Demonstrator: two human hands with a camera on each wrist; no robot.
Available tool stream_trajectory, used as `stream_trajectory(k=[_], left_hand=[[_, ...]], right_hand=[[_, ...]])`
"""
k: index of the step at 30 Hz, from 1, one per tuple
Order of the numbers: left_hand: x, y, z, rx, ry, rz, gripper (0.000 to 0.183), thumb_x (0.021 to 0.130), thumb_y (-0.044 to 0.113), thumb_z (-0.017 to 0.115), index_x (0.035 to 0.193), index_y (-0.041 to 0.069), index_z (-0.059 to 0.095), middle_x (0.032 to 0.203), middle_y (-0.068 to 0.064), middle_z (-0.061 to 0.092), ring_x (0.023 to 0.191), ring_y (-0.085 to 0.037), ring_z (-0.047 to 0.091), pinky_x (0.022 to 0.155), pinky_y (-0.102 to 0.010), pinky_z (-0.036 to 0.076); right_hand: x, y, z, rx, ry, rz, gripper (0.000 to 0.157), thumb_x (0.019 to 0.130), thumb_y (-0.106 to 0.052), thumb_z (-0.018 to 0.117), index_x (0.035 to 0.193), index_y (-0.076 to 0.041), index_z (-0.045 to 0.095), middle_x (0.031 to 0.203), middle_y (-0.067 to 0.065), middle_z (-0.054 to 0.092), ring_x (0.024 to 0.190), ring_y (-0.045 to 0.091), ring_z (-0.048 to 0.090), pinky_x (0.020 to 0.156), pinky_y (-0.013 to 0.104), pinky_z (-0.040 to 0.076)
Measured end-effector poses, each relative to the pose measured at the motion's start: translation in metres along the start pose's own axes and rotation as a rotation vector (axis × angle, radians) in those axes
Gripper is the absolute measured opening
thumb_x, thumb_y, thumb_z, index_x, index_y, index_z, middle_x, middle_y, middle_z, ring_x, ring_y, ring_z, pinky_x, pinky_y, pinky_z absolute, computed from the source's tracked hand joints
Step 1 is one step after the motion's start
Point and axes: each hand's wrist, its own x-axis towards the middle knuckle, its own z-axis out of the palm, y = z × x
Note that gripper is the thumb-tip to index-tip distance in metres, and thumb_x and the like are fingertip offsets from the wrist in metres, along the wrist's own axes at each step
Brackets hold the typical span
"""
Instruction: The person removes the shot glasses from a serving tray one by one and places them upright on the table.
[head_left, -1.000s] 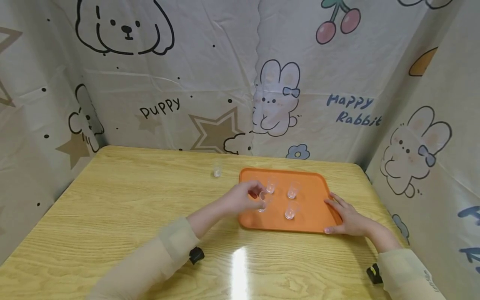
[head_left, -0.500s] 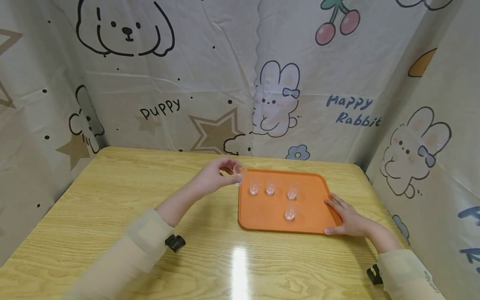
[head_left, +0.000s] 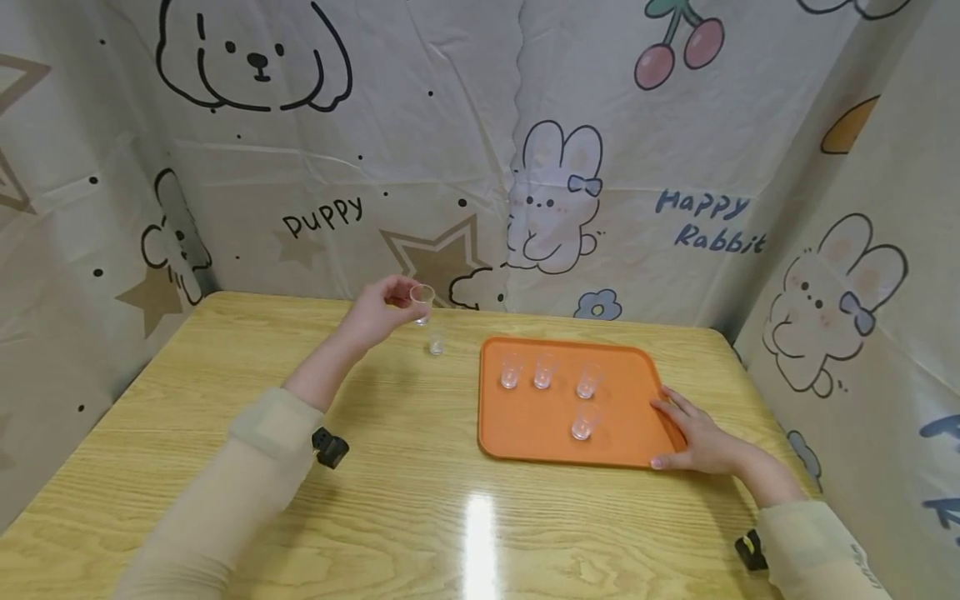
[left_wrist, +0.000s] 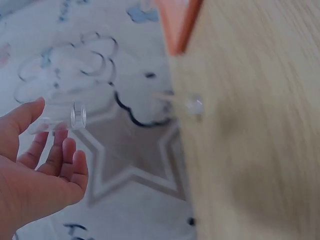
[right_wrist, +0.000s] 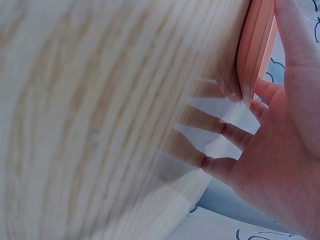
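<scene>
My left hand [head_left: 377, 315] pinches a small clear shot glass [head_left: 422, 300] between thumb and fingers, raised above the back of the table. Just below it, a second shot glass [head_left: 436, 343] stands on the wood; it is blurred in the left wrist view. To the right lies an orange tray [head_left: 525, 437] with several shot glasses on it: a back row and one glass [head_left: 582, 427] nearer the front. My right hand [head_left: 701, 439] rests at the tray's right edge, thumb by the front corner and fingers spread and relaxed, as the right wrist view shows.
The wooden table [head_left: 390, 517] ends at a printed cloth [head_left: 442, 167] hung behind it, with more cloth at both sides. A small black camera [head_left: 330, 448] sits on the left wrist, another [head_left: 752, 550] on the right.
My left hand has lifted a shot glass from the tray's front left and carried it left and back, over the table beyond the tray. My right hand has stayed at the tray's edge.
</scene>
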Motion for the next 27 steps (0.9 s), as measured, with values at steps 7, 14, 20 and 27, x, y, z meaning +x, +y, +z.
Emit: stream_trajectory(k=[7, 14, 20, 27], left_hand=[[0.009, -0.03, -0.002, 0.035, 0.055, -0.031, 0.032, 0.088, 0.016, 0.068, 0.113, 0.001, 0.056, 0.114, -0.014, 0.055, 0.101, -0.026, 0.048, 0.087, -0.034, 0.041], [0.014, -0.057, 0.003, 0.116, 0.072, -0.066, 0.033, 0.088, 0.018, 0.067, 0.113, 0.0, 0.056, 0.116, -0.017, 0.056, 0.109, -0.031, 0.049, 0.096, -0.043, 0.04], [0.018, -0.077, 0.007, 0.159, 0.053, -0.102, 0.034, 0.09, 0.016, 0.065, 0.117, -0.002, 0.056, 0.116, -0.019, 0.056, 0.11, -0.032, 0.049, 0.096, -0.044, 0.04], [0.02, -0.089, 0.012, 0.196, 0.04, -0.116, 0.039, 0.09, 0.015, 0.063, 0.123, -0.004, 0.054, 0.118, -0.021, 0.057, 0.112, -0.034, 0.05, 0.097, -0.045, 0.041]], right_hand=[[-0.001, -0.001, -0.001, -0.001, 0.004, -0.004, 0.094, 0.071, -0.04, 0.08, 0.139, 0.007, 0.035, 0.148, 0.031, 0.015, 0.128, 0.057, 0.021, 0.095, 0.072, 0.025], [-0.001, -0.001, -0.001, 0.003, 0.006, -0.007, 0.095, 0.071, -0.039, 0.08, 0.139, 0.007, 0.034, 0.148, 0.03, 0.015, 0.128, 0.058, 0.021, 0.095, 0.072, 0.025], [-0.001, -0.002, -0.001, 0.006, 0.001, -0.002, 0.094, 0.071, -0.04, 0.08, 0.14, 0.006, 0.034, 0.148, 0.03, 0.015, 0.128, 0.058, 0.022, 0.094, 0.072, 0.025], [-0.001, -0.001, -0.001, -0.003, 0.003, 0.0, 0.094, 0.071, -0.041, 0.08, 0.14, 0.006, 0.035, 0.148, 0.03, 0.015, 0.128, 0.057, 0.022, 0.095, 0.071, 0.026]])
